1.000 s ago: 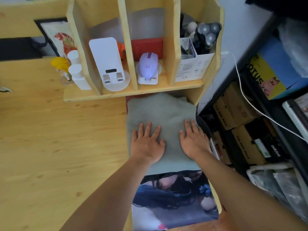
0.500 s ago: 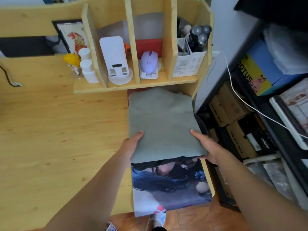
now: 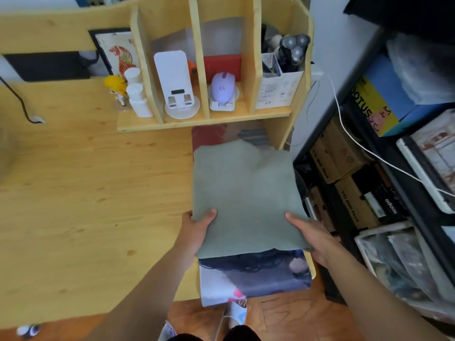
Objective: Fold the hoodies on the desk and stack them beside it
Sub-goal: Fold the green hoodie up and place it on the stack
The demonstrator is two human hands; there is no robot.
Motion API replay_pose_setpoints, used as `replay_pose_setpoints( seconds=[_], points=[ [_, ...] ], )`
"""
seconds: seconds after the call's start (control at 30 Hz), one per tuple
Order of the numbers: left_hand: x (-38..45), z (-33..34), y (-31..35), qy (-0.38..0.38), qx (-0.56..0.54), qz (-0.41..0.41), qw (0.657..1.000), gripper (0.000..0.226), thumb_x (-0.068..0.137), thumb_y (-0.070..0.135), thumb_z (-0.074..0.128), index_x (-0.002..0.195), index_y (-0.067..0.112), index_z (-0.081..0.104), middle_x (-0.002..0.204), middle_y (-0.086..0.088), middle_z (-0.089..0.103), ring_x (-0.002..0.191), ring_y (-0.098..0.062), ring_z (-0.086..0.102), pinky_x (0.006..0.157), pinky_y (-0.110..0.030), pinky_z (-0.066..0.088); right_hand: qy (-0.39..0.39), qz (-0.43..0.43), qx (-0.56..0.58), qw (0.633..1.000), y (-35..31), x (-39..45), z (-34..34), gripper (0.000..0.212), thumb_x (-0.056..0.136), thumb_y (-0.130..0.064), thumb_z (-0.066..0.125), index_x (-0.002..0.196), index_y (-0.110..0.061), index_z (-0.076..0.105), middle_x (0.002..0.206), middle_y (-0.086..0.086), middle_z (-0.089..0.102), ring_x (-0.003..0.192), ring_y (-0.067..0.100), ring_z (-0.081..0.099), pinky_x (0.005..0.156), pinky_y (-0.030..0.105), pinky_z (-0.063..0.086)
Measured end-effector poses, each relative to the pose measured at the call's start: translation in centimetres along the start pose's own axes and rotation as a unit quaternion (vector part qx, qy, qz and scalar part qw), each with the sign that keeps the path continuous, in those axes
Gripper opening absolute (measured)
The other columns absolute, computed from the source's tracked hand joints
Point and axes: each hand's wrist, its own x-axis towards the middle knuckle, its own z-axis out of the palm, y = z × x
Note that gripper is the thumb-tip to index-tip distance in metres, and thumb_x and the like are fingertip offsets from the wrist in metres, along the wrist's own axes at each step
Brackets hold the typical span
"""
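Desk (image 3: 86, 193) left open; shelf (image 3: 204, 119) ahead

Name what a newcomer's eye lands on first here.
First the folded green hoodie at the desk's right end, gripped at its near corners by the left hand and right hand. Then the lilac mouse on its stand in the wooden shelf behind.

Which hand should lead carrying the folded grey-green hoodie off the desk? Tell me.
Probably right. The right hand grips the folded grey-green hoodie at the wooden desk's right edge; the left hand grips its inner side.
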Motion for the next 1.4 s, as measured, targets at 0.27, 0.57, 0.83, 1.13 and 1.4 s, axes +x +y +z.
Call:
replay_pose_setpoints(
  seconds=[0.27, 0.57, 0.83, 1.13, 1.4],
  points=[
    [1.3, 3.2, 1.7, 0.050, 0.611, 0.284, 0.737, 0.061, 0.103, 0.055, 0.024, 0.161, 0.043, 0.013, 0.173, -0.002, 0.003, 0.158, -0.032, -0.001, 0.126, -0.053, 0.009, 0.149, -0.268, -0.543, 0.782, -4.1, 4.0, 6.1, 0.064, 0.104, -0.056, 0.024, 0.161, -0.029, 0.014, 0.170, 0.002, 0.002, 0.155, 0.030, 0.001, 0.125, 0.049, 0.005],
    [0.8, -2.3, 1.9, -0.046, 0.618, 0.203, 0.758, 0.063, 0.104, 0.062, 0.016, 0.161, 0.043, -0.003, 0.171, 0.000, -0.014, 0.158, -0.028, -0.010, 0.127, -0.049, 0.003, 0.148, -0.128, -0.652, 0.733, -4.1, 5.4, 7.9, 0.062, 0.106, -0.050, 0.015, 0.162, -0.025, 0.005, 0.170, 0.003, -0.003, 0.154, 0.038, -0.004, 0.124, 0.055, -0.001],
    [-7.5, -22.8, 0.9, -0.003, 0.523, 0.164, 0.836, 0.047, 0.108, 0.042, 0.038, 0.152, 0.027, 0.043, 0.149, -0.001, 0.053, 0.117, -0.023, 0.064, 0.095, -0.036, 0.053, 0.101, -0.375, -0.649, 0.654, -4.4, -6.2, 28.9, 0.039, 0.101, -0.026, 0.041, 0.136, -0.014, 0.050, 0.140, 0.011, 0.049, 0.129, 0.032, 0.041, 0.111, 0.043, 0.036],
    [-15.8, -55.7, -10.8, 0.148, 0.345, 0.044, 0.926, 0.024, 0.104, 0.023, 0.047, 0.103, 0.011, 0.067, 0.107, -0.003, 0.070, 0.094, -0.024, 0.066, 0.082, -0.040, 0.054, -0.127, -0.333, -0.646, 0.675, 4.4, -17.6, 54.7, 0.043, 0.106, -0.033, 0.042, 0.147, -0.021, 0.049, 0.148, 0.010, 0.048, 0.136, 0.033, 0.044, 0.107, 0.043, 0.045],
    [-15.2, -66.3, -13.0, 0.222, 0.180, 0.033, 0.958, 0.016, 0.102, 0.021, 0.054, 0.102, 0.022, 0.070, 0.099, 0.008, 0.069, 0.094, -0.013, 0.064, 0.076, -0.027, 0.050, -0.153, -0.315, -0.656, 0.669, 3.7, -16.0, 67.3, 0.042, 0.106, -0.029, 0.044, 0.145, -0.018, 0.051, 0.140, 0.010, 0.057, 0.127, 0.030, 0.053, 0.096, 0.037, 0.048]
  ],
)
